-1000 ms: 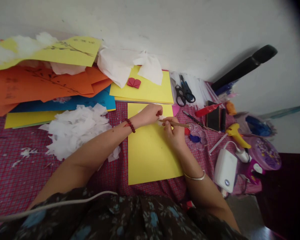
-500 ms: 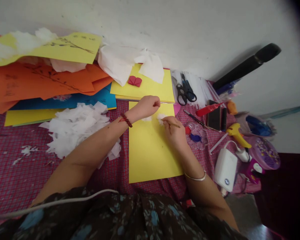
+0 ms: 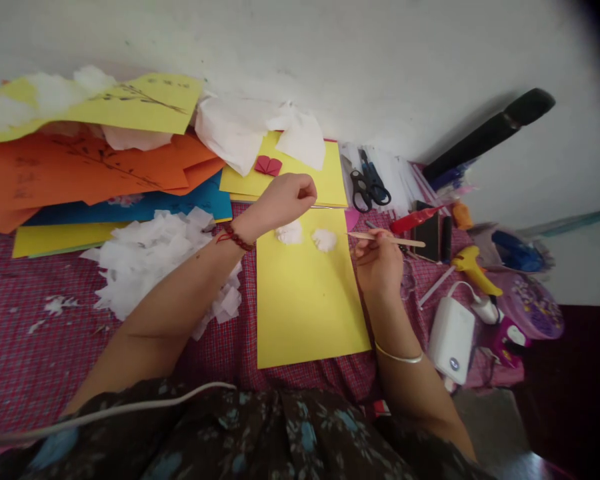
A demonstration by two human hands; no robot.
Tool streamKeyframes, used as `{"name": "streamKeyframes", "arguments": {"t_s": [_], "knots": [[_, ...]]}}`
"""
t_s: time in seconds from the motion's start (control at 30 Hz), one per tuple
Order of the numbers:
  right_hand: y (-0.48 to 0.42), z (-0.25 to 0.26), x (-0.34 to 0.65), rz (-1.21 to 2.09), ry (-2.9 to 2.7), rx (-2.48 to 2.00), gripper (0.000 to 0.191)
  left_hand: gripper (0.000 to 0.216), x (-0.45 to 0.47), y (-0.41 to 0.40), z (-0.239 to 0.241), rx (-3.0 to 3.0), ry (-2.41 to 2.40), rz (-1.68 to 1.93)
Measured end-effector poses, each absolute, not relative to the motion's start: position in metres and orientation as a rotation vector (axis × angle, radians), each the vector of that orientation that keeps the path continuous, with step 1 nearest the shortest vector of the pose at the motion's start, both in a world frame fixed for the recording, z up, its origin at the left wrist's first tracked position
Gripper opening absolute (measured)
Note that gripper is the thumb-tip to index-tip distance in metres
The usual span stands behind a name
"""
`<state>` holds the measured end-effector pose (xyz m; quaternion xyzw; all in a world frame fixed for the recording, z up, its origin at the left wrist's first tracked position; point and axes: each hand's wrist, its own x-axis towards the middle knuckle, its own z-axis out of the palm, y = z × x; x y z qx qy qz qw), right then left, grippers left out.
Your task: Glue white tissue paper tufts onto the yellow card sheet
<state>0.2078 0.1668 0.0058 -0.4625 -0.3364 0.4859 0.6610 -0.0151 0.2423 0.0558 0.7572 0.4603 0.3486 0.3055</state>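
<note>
My right hand (image 3: 380, 270) is closed round a thin wooden stick (image 3: 393, 240), just off the right edge of a yellow sheet (image 3: 310, 300). The stick lies almost level, its pointed end to the left. My left hand (image 3: 287, 200) is curled with its fingertips together over the sheet's upper left edge; whatever is between them, if anything, is hidden. Two white paper tufts sit on the upper part of the sheet: the left tuft (image 3: 289, 233) below my left hand, the right tuft (image 3: 325, 239) left of the stick's tip.
Loose white paper pieces (image 3: 150, 260) are heaped at left. Behind lie orange sheets (image 3: 105, 163), a folded red paper (image 3: 269, 165) and scissors (image 3: 363, 190). At right are a red tube (image 3: 414, 220), a yellow glue gun (image 3: 473, 267) and a white power bank (image 3: 451, 340).
My right hand has moved right, taking the stick away from the right tuft. My left hand has shifted slightly up and left. Both tufts show more fully.
</note>
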Motion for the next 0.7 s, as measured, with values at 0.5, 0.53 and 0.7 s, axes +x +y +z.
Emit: {"name": "streamKeyframes", "arguments": {"t_s": [0.5,0.53,0.7], "knots": [[0.154,-0.003,0.204,1.100,-0.937,-0.995,0.009,0.011,-0.108,0.142,0.101,2.028,1.409,0.384],[0.153,-0.004,0.202,1.105,-0.958,-1.005,0.010,0.013,-0.118,0.127,0.096,2.020,1.425,0.352],[0.152,-0.014,0.197,1.146,-1.051,-1.034,0.015,0.036,-0.144,0.073,0.064,2.201,1.368,0.248]]}}
